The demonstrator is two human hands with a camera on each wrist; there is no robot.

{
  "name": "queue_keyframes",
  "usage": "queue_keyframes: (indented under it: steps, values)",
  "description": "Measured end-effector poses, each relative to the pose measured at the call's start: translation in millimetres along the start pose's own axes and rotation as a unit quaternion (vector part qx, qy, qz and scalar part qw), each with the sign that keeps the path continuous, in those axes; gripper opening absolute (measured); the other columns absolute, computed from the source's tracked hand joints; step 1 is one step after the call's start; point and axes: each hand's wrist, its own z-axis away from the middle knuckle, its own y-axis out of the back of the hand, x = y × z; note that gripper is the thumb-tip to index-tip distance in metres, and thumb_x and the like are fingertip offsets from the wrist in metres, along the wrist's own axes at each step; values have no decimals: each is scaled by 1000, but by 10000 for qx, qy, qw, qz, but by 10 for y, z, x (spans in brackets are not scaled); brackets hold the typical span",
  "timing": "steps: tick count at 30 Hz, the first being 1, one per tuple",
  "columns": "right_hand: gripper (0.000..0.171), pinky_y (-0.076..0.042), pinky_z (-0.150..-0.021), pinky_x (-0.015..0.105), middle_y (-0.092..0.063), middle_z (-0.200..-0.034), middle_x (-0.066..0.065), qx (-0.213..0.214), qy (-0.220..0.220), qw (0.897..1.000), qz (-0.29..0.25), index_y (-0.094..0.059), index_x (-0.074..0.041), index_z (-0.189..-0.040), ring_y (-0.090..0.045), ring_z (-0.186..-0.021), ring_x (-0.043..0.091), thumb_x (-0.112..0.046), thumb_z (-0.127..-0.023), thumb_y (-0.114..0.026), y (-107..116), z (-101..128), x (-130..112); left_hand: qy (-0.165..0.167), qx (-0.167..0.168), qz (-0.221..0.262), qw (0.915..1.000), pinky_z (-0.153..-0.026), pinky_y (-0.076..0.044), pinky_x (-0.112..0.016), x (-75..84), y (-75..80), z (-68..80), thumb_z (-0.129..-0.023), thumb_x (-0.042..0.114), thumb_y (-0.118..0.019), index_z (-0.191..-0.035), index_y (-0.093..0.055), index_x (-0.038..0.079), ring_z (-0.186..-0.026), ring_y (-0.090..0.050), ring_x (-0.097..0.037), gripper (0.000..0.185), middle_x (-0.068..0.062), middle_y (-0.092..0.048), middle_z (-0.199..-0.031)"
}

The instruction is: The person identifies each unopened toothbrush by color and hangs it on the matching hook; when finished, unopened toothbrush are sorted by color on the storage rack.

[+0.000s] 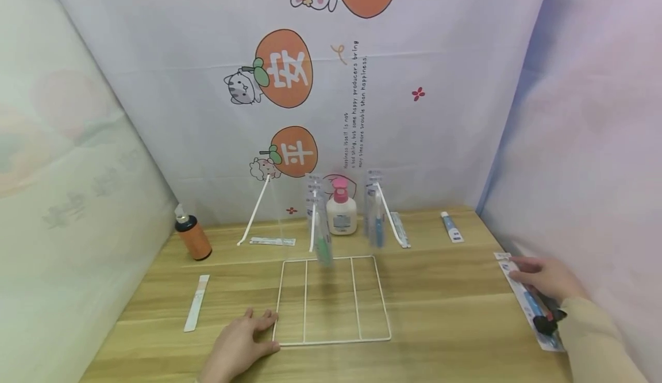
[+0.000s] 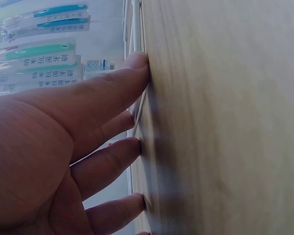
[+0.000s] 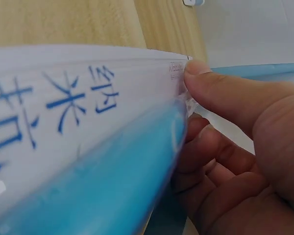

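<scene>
Two hands engaged: left hand (image 1: pixel 239 345) flat, fingers straight, steadying white wire rack (image 1: pixel 331 299) on table (image 1: pixel 450 314); right hand (image 1: pixel 545 276) pinching packaged toothbrush (image 1: pixel 530 302) to lift.

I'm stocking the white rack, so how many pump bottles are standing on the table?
2: an orange pump bottle at the table's back left, and a white pump bottle with a pink top at the back centre, behind the wire rack. None seems hidden.

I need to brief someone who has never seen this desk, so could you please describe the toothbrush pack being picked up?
On the wooden table, look to the far right edge by the curtain. There the right hand pinches a long flat toothbrush pack; unlike the packs hanging on the white wire rack, it lies flat.
</scene>
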Motion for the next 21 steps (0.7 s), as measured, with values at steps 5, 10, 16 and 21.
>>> queue_keyframes:
  steps: [5, 10, 16, 21]
  values:
    - [70, -59, -84, 45, -68, -133, 34, 170, 51, 9997, -177, -61, 7, -145, -73, -101, 33, -43, -99, -80, -37, 6, -64, 60, -12, -28, 10000, -107, -42, -78, 7, 4, 0, -82, 48, -92, -138, -75, 18, -141, -50, -58, 66, -2, -70, -143]
    - [71, -49, -93, 67, -68, -131, 35, 650, 282, 9975, 53, -63, 1, -146, -61, -121, 60, -49, -98, -78, 0, 15, -247, 50, -35, -34, 10000, -107, -42, -78, 2, 9, -5, -82, 49, -91, -138, -75, 17, -141, -50, -59, 66, -3, -70, -143]
    - [67, -54, -80, 45, -71, -134, 27, 1138, 466, 9924, 61, -61, -7, -151, -69, -112, 47, -53, -103, -71, 70, 118, -825, 37, -78, -12, 10000, -107, -41, -79, -12, 11, -4, -82, 50, -91, -138, -75, 16, -140, -50, -60, 67, -5, -70, -143]
    - [59, -53, -75, 29, -73, -129, 26, 1601, 705, 9839, -377, -64, -9, -150, -73, -104, 32, -43, -103, -75, 90, 284, -1479, -14, -71, -22, 10000, -106, -42, -79, -12, 4, -6, -82, 50, -91, -138, -75, 17, -139, -50, -61, 67, -5, -70, -143]
